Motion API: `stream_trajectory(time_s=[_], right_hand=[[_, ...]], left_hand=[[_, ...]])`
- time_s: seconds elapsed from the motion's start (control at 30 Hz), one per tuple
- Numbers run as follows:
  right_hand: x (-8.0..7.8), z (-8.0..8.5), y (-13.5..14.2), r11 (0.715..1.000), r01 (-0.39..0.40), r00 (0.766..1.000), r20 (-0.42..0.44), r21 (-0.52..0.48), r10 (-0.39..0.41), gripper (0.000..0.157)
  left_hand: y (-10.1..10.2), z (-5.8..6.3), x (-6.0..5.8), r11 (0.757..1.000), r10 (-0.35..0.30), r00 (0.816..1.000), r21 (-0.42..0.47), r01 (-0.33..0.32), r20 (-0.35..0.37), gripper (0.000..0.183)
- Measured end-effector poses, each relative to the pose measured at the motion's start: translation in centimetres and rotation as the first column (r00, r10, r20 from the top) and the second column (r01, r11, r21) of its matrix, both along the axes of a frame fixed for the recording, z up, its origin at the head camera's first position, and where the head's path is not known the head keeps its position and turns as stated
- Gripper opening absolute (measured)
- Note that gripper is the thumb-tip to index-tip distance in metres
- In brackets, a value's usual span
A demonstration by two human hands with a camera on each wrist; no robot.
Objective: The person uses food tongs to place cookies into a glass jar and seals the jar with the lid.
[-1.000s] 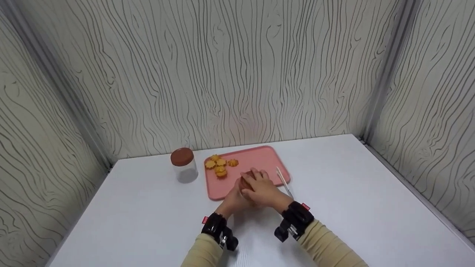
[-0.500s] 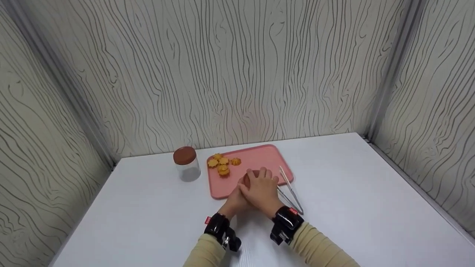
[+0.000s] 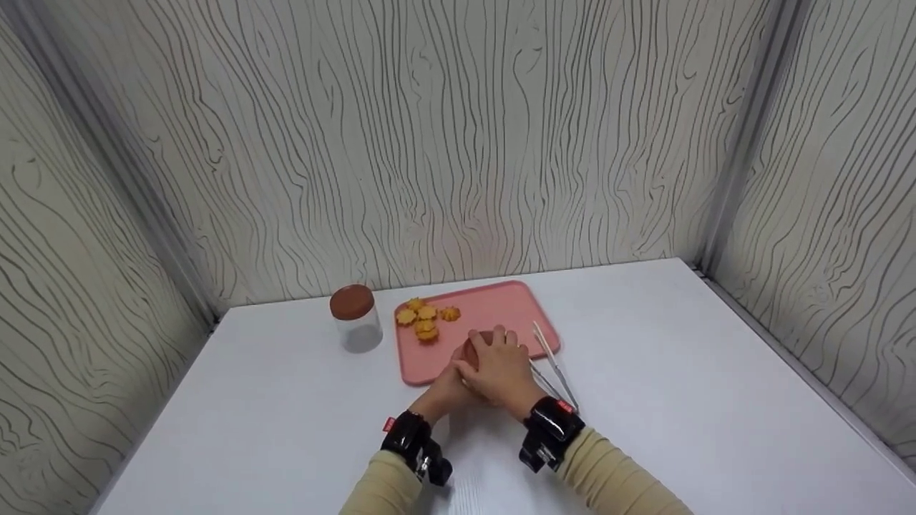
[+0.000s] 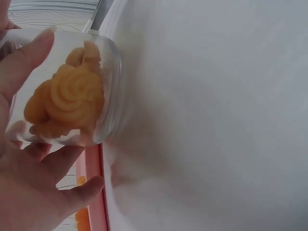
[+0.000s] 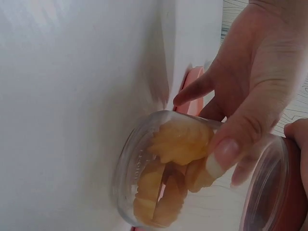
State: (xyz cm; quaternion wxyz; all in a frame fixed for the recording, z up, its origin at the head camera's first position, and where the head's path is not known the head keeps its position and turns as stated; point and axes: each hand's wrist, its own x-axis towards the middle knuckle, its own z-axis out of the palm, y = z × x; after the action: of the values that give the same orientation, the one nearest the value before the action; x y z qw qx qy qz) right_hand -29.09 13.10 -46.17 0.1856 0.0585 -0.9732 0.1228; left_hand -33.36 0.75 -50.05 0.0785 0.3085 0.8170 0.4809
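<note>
My left hand (image 3: 451, 386) grips the side of a clear jar (image 4: 113, 82), its thumb and fingers spread around the wall. Inside the jar are several golden swirl-shaped cookies (image 4: 72, 96). My right hand (image 3: 504, 372) lies over the jar's reddish-brown lid (image 5: 291, 187), with its fingers bent around it. In the right wrist view the lid sits on the jar's mouth, and only part of the right hand shows at the right edge. The hands hide most of this jar in the head view, near the front edge of a pink tray (image 3: 494, 304).
Several similar cookies (image 3: 427, 315) lie on the tray's left part. Tongs (image 3: 552, 361) rest across its front right corner and onto the white table (image 3: 680, 386). A second clear jar (image 3: 358, 332) with a brown lid stands left of the tray. Patterned walls enclose the table.
The right hand has turned on the lid and its wrist has shifted left, uncovering more of the tongs. The left hand keeps its hold on the jar.
</note>
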Motion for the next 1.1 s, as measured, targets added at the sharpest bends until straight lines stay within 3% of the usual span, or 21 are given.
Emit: stream_trajectory(time_s=[0.13, 0.3, 0.47, 0.63, 0.73, 0.9, 1.1], right_hand=[[0.0, 0.1, 0.1, 1.000, -0.016, 1.000, 0.001, -0.004, 0.016, 0.067], [0.1, 0.1, 0.0, 0.999, -0.033, 0.999, 0.008, 0.004, 0.033, 0.065], [0.0, 0.1, -0.1, 0.999, -0.037, 0.999, 0.013, 0.023, 0.036, 0.062], [0.0, 0.0, -0.7, 0.997, -0.058, 0.998, -0.014, 0.053, 0.059, 0.061], [0.3, 0.1, -1.5, 0.995, -0.077, 0.997, -0.001, 0.064, 0.078, 0.062], [0.4, 0.2, -2.1, 0.996, -0.070, 0.997, 0.020, 0.054, 0.069, 0.064], [0.0, 0.2, -2.5, 0.995, -0.102, 0.994, 0.026, -0.021, 0.103, 0.072]], left_hand=[[-0.5, 0.4, 0.2, 1.000, 0.024, 0.993, 0.000, -0.024, 0.113, 0.098], [-1.6, 0.9, 0.4, 0.999, 0.039, 0.986, -0.010, -0.038, 0.164, 0.088], [-3.4, 1.6, -0.1, 0.993, 0.088, 0.958, 0.053, -0.106, 0.272, 0.084], [-5.4, 1.9, -0.6, 0.974, 0.201, 0.943, 0.052, -0.222, 0.265, 0.079], [-6.2, 1.8, -0.5, 0.965, 0.232, 0.935, 0.058, -0.256, 0.268, 0.078], [-6.1, 1.7, 0.2, 0.977, 0.181, 0.937, 0.058, -0.207, 0.298, 0.088], [-5.7, 1.7, 0.9, 0.990, 0.119, 0.961, 0.044, -0.134, 0.251, 0.097]])
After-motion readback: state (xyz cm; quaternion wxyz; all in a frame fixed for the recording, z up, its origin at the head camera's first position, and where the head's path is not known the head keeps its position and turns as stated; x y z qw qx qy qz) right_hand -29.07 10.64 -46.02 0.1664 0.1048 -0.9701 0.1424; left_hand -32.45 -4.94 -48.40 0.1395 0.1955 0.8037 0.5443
